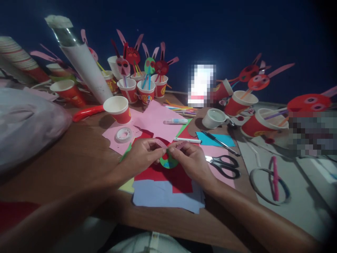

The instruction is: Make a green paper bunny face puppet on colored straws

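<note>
Between my two hands is a small green paper face [170,162] with red and blue bits on it. Pink paper strips stick up from its top, partly covered by my fingers. My left hand [143,154] pinches the face's upper left edge. On the other side, my right hand [191,158] pinches the upper right edge with thumb and fingers. Beneath them lie red paper [152,174] and pale blue sheets [163,196]. Black-handled scissors [223,165] rest just right of my right hand. A white marker [187,140] lies beyond my fingers.
A tape roll [123,135], a red paper cup [117,109] and a glue stick [176,121] lie farther back. Cups with paper rabbit faces [149,66] line the wall. A white mug [214,118] and a pen [219,142] are to the right, a plastic bag [28,126] left.
</note>
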Motion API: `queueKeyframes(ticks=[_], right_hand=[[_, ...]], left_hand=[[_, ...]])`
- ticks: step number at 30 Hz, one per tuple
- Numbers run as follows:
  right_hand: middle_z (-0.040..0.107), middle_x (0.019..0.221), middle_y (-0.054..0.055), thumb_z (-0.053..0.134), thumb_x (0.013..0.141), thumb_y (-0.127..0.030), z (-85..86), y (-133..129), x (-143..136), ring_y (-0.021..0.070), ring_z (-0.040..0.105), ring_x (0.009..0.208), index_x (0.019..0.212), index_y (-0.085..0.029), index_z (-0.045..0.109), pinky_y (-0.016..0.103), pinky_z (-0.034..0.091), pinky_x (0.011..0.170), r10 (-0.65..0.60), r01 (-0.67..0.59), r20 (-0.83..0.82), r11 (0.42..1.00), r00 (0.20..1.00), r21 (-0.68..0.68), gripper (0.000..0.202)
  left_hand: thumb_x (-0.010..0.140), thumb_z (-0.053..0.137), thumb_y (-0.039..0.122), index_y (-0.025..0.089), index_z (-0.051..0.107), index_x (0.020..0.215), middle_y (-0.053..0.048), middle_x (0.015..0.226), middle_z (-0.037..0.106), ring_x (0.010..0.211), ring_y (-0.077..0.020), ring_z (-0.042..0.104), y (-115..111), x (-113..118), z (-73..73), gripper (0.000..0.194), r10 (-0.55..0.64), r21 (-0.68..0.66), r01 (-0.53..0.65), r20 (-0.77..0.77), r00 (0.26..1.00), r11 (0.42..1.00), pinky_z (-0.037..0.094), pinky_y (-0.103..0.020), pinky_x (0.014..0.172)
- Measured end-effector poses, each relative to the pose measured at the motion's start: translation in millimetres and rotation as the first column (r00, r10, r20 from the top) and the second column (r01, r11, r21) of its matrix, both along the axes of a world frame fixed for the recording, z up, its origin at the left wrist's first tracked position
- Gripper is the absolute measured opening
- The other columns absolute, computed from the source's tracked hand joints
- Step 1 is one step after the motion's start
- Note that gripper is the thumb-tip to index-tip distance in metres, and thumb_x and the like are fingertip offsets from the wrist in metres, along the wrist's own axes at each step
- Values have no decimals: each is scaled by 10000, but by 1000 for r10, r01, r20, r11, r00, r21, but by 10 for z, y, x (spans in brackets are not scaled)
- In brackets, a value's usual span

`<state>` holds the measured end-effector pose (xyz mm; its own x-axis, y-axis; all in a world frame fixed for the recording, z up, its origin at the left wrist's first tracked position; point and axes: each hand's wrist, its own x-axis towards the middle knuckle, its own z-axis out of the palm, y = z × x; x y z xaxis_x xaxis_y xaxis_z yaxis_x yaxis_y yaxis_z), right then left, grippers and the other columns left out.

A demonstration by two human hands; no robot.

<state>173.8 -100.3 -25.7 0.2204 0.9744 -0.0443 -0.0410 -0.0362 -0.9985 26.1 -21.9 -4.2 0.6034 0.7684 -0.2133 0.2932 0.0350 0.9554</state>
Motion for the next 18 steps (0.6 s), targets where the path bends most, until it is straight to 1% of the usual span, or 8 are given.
queueKeyframes(ticks=[2, 4, 7, 10, 13, 18], right_hand=[[612, 733, -7, 585, 831, -371, 2, -2, 4, 131, 557, 700, 829, -186, 657, 241, 455, 636, -1, 2, -26, 999, 1000, 37, 198], [617, 751, -3, 546, 857, -401, 16, -6, 7, 142, 564, 749, 873, -196, 664, 245, 459, 672, -16, 16, -15, 998, 1000, 58, 237], [612, 765, 9, 508, 878, -422, 43, -13, 9, 154, 559, 793, 856, -191, 665, 246, 456, 699, -30, 28, 30, 998, 999, 62, 280], [575, 721, 4, 512, 873, -433, 49, -14, 9, 146, 535, 739, 789, -187, 633, 243, 442, 666, -9, 8, 4, 999, 1000, 50, 287], [551, 700, -5, 554, 849, -417, 37, -8, 5, 128, 505, 676, 753, -184, 599, 239, 424, 634, 8, -6, -40, 999, 999, 43, 257], [549, 677, -13, 623, 792, -382, 25, 9, -7, 120, 502, 634, 720, -175, 578, 243, 421, 618, 13, -13, -111, 1000, 994, 6, 223]], left_hand=[[735, 604, 249, 153, 628, 738, 33, 529, 570, 467, -80, 503, 11, -16, -35, 98, 20, 11, -20, 19, 1000, 1000, 391, -186, 448], [741, 604, 255, 154, 625, 738, 32, 543, 577, 470, -80, 502, 21, -28, -66, 103, 36, -5, -36, 36, 999, 999, 397, -189, 451], [737, 607, 251, 152, 611, 715, 40, 518, 559, 452, -78, 490, 22, -27, -74, 101, 61, -52, -58, 58, 996, 997, 395, -189, 437], [720, 613, 243, 148, 596, 691, 45, 494, 544, 436, -78, 480, 9, -7, -37, 101, 99, -79, -94, 62, 993, 992, 390, -190, 427], [702, 610, 228, 145, 588, 678, 46, 499, 542, 435, -74, 473, -4, 13, 1, 89, 126, -80, -120, 71, 989, 990, 382, -190, 431], [686, 609, 218, 143, 575, 655, 41, 516, 547, 447, -74, 470, -3, 26, 2, 88, 142, -73, -135, 97, 985, 988, 376, -192, 443]])
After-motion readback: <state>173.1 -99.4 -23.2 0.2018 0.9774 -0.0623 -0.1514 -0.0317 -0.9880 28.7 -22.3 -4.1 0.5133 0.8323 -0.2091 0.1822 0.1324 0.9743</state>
